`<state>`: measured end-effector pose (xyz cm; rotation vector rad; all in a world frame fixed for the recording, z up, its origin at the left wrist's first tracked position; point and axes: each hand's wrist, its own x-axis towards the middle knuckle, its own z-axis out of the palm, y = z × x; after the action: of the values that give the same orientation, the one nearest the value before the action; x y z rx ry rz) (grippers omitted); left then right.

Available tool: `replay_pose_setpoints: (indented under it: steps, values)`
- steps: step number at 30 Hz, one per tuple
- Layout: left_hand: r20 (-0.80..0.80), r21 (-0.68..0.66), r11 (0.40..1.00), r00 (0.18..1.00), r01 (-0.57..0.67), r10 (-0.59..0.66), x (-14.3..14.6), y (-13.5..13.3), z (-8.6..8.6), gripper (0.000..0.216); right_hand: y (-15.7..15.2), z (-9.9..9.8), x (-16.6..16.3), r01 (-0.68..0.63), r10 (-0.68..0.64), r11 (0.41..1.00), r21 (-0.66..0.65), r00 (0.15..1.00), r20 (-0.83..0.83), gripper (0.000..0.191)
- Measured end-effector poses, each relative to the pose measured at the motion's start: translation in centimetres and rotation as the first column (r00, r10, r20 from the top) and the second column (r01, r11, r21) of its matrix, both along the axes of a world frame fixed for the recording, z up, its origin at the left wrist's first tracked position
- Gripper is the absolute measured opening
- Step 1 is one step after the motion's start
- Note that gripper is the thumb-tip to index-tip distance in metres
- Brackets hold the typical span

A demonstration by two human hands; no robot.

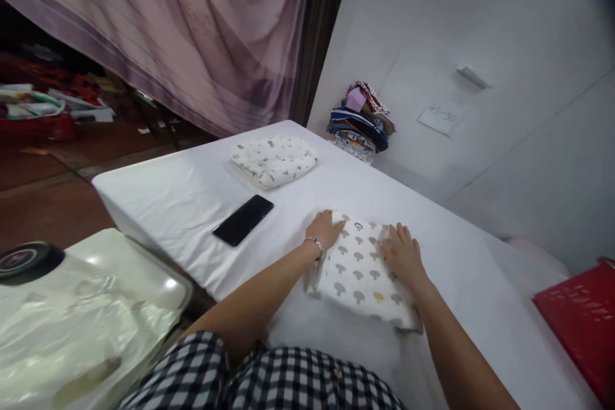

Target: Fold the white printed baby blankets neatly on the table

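A folded white cloth printed with grey mushrooms and one yellow mushroom lies on the white-covered table in front of me. My left hand, with a bracelet at the wrist, pinches its far left corner, the thumb on top; the other fingers are partly hidden. On the right edge of the cloth my right hand rests palm down, fingers spread out. Farther back sits a second folded white cloth with a small scattered print. Between that cloth and my left arm is a black phone, lying flat.
A stack of folded clothes stands by the wall beyond the table's far edge. A red box is at the right. To my left is a pale, plastic-covered surface with a round black object. A pink curtain hangs behind.
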<state>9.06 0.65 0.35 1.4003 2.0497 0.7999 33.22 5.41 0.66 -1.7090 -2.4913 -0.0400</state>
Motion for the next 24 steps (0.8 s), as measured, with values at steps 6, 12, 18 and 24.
replay_pose_setpoints:
  steps: [6, 12, 18, 24]
  values:
    - [-0.079, 0.017, 1.000, 0.997, -0.014, 0.015, 0.4, 0.9, -1.1, 0.035, 1.8, -3.2, 1.3, -0.002, -0.021, 0.994, -0.114, 0.978, -0.206, 0.065]
    - [-0.099, 0.025, 0.999, 0.995, -0.024, 0.026, 0.3, 0.9, -1.4, 0.037, 1.6, -2.9, 1.2, -0.012, -0.011, 0.994, -0.106, 0.978, -0.208, 0.064]
    - [-0.115, 0.060, 0.997, 0.992, -0.041, 0.047, 0.2, 0.7, -1.5, 0.041, 1.4, -0.5, 0.0, 0.022, -0.022, 0.997, -0.073, 1.000, -0.004, 0.062]
    - [-0.129, 0.047, 0.999, 0.991, -0.021, 0.027, 0.1, 1.0, -1.8, 0.043, 1.8, -1.5, -0.6, -0.032, 0.033, 0.994, -0.101, 0.999, 0.007, 0.062]
